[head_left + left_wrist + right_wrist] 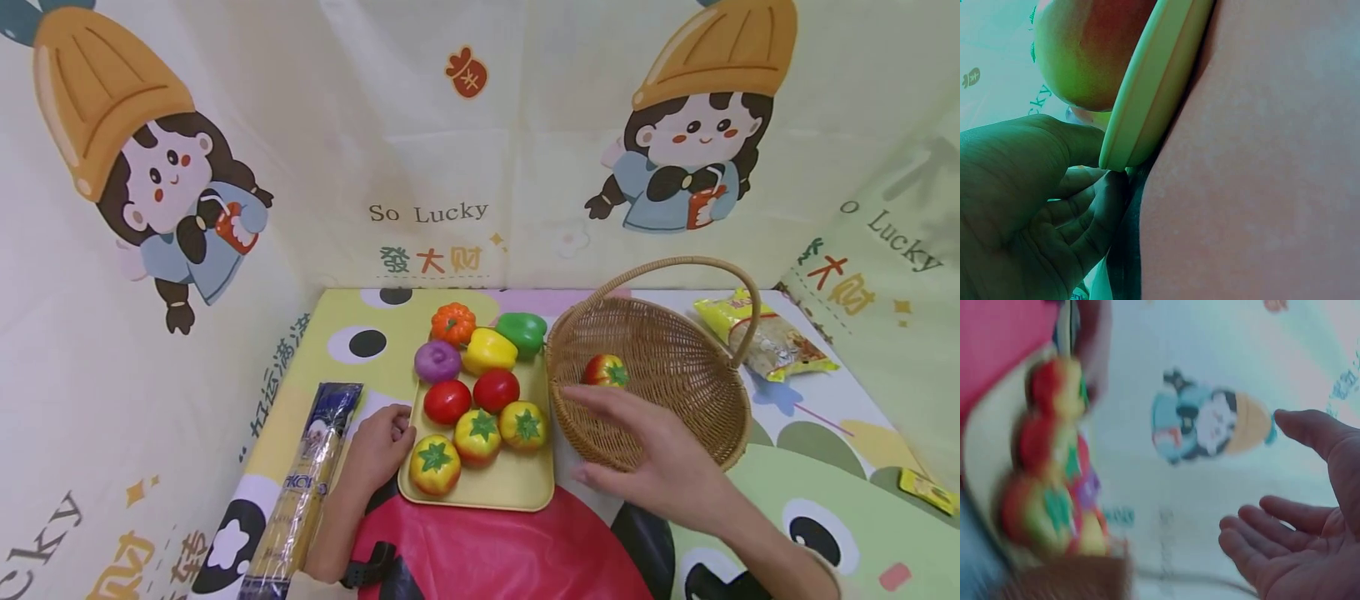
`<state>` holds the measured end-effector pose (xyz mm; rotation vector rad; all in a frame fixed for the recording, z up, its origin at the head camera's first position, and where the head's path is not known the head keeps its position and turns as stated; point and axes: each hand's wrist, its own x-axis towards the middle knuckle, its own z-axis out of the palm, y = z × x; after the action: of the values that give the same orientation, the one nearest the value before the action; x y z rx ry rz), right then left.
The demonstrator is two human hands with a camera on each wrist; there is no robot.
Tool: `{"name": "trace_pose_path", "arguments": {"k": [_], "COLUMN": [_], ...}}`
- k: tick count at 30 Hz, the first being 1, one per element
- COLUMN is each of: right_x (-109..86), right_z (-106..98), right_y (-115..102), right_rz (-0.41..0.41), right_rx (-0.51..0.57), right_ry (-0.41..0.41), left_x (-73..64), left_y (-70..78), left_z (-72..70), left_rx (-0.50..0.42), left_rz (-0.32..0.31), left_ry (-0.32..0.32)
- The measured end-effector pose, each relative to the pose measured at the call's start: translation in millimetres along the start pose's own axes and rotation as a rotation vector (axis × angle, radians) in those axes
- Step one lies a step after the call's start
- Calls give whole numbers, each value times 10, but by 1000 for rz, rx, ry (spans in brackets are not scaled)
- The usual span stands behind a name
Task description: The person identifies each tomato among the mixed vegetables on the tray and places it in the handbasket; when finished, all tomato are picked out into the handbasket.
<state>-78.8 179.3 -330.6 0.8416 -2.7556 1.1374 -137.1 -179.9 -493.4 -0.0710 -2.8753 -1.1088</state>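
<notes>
My left hand is at the left edge of a pale yellow tray, thumb and fingers pinching its rim. The tray bears toy produce: several yellow-red fruits with green star-shaped caps, two red rounded pieces, a purple onion, an orange pumpkin, a yellow pepper and a green pepper. My right hand hovers over the near left rim of a wicker basket, fingers spread, holding nothing. One capped yellow-red fruit lies inside the basket.
Left of the tray lies a long pack of noodles, beside my left forearm. A yellow-and-clear food bag lies behind the basket's right side. A small yellow packet is at the right edge. The basket's handle arches upward.
</notes>
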Motion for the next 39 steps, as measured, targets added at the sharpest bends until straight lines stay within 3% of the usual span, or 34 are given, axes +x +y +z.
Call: {"name": "trace_pose_path", "arguments": {"k": [9, 15, 26, 39], "right_x": [71, 146, 273, 390], "right_z": [935, 1341, 1671, 1827], "right_y": [-22, 0, -56, -83], "right_rz": [0, 9, 59, 74], "right_rx": [160, 243, 234, 183], "right_ry": [-66, -77, -75, -45], "left_x": [10, 18, 10, 9], "left_y": [-34, -39, -37, -38], "left_z": [11, 13, 7, 6], "left_rx": [1, 6, 0, 7], "left_rz": [-2, 1, 7, -2], "left_ry": [-8, -4, -5, 6]}}
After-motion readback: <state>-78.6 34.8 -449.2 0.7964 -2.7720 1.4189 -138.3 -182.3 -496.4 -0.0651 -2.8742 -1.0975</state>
